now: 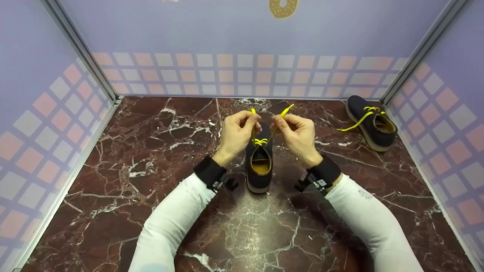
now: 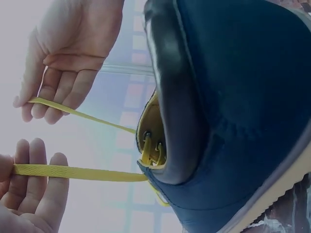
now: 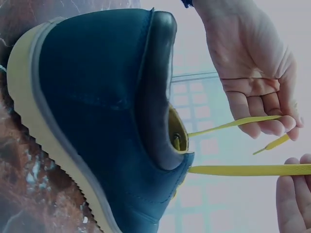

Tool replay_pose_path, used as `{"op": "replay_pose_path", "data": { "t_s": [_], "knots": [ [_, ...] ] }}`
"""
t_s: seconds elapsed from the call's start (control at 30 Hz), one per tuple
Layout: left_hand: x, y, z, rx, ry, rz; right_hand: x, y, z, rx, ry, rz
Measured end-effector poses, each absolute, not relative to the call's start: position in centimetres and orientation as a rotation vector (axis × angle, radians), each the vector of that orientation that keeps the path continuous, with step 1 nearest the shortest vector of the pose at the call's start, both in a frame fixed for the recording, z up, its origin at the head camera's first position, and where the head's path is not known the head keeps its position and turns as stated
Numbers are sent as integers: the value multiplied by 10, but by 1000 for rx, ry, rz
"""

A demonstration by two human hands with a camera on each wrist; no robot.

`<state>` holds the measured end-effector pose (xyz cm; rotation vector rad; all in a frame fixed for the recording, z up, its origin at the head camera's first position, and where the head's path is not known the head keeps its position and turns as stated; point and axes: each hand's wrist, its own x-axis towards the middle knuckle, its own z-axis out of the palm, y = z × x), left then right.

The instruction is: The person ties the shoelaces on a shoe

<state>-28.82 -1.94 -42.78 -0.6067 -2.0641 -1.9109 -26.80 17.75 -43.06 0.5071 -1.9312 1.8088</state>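
Note:
A dark shoe [image 1: 259, 180] with a tan-yellow lining stands on the floor, its heel toward me and its toe pointing away. Yellow laces [image 1: 261, 142] cross its front, and one lace end runs up to each hand. My left hand [image 1: 239, 132] pinches one lace between thumb and fingers, above the shoe's left side. Opposite it, my right hand [image 1: 298, 134] pinches the other lace, with a free tip [image 1: 287, 110] sticking out beyond the fingers. Both laces look stretched straight in the left wrist view, where the shoe's dark heel [image 2: 243, 97] fills the right side.
Another dark shoe [image 1: 372, 122] rests at the far right near the corner, one yellow lace trailing left over the floor. Dark red marble floor [image 1: 151, 151] lies underneath. Lilac walls with pink and white squares [image 1: 245, 71] enclose the back and both sides.

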Motion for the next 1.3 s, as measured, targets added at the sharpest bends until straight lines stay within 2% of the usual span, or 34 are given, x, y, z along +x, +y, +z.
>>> {"op": "replay_pose_path", "data": {
  "t_s": [0.63, 1.3],
  "knots": [
    [-281, -17, -424, -756, -2156, -1752, -266, 180, -428, 673, -1910, 1704],
    [-281, -20, -417, -926, -2281, -1478, -265, 184, -418, 705, -1882, 1753]
  ]
}}
